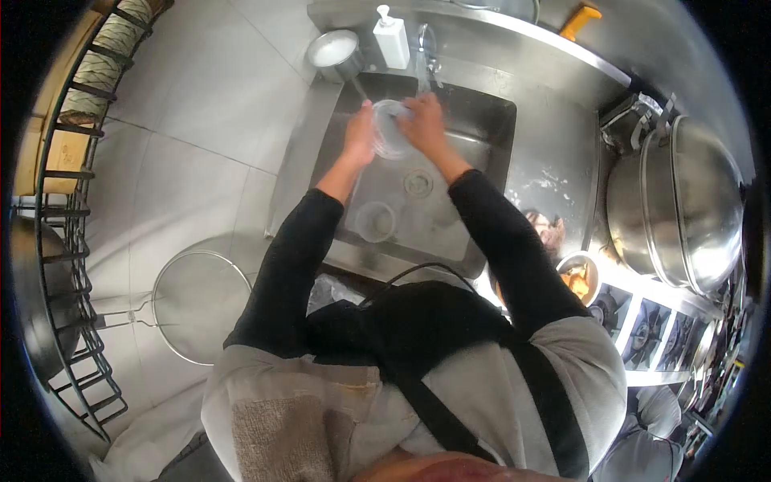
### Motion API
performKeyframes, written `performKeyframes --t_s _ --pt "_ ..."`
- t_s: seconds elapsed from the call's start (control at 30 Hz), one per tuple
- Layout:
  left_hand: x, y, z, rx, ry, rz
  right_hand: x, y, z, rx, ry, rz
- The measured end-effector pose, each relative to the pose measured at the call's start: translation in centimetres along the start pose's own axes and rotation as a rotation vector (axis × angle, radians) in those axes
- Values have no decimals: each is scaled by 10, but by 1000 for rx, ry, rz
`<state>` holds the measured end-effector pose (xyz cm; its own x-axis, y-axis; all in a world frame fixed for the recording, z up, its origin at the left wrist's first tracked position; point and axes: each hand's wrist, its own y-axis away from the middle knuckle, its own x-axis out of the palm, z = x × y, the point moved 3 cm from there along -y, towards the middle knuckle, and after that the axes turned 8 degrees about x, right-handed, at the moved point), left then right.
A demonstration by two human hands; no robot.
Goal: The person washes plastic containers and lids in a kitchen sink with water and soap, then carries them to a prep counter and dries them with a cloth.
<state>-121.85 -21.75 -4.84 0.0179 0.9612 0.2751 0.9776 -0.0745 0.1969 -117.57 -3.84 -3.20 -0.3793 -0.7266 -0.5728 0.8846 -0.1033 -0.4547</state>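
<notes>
Over the steel sink, my left hand [359, 138] is closed on the side of a clear round plastic container [389, 138], which is tilted with its opening toward me. At the container's right rim is my right hand [423, 124], its fingers blurred by motion, so I cannot make out whether they grip anything. Just behind, water runs from the faucet [426, 50]. A second translucent round container [375, 222] rests on the sink's bottom, left of the drain [418, 183].
A steel pot with white contents [333, 52] and a white pump bottle [392, 40] stand behind the sink [504, 140]. Large steel bowls [683, 205] lean at right, near a bowl of orange pieces [578, 279] and stove burners [642, 329]. A mesh strainer [201, 305] hangs at left.
</notes>
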Motion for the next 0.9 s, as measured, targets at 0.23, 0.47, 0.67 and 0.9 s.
performKeyframes --t_s 0.23,0.47,0.67,0.9 --pt "-40 -17 -30 126 171 -172 79 -72 14 -381 314 170" --pt "-90 -30 20 154 -172 -161 84 -144 -27 725 -951 689" --pt "15 -40 38 139 -569 176 69 -114 -166 310 -331 670" --pt "113 -192 113 538 -1166 417 -73 -90 -56 527 -108 286"
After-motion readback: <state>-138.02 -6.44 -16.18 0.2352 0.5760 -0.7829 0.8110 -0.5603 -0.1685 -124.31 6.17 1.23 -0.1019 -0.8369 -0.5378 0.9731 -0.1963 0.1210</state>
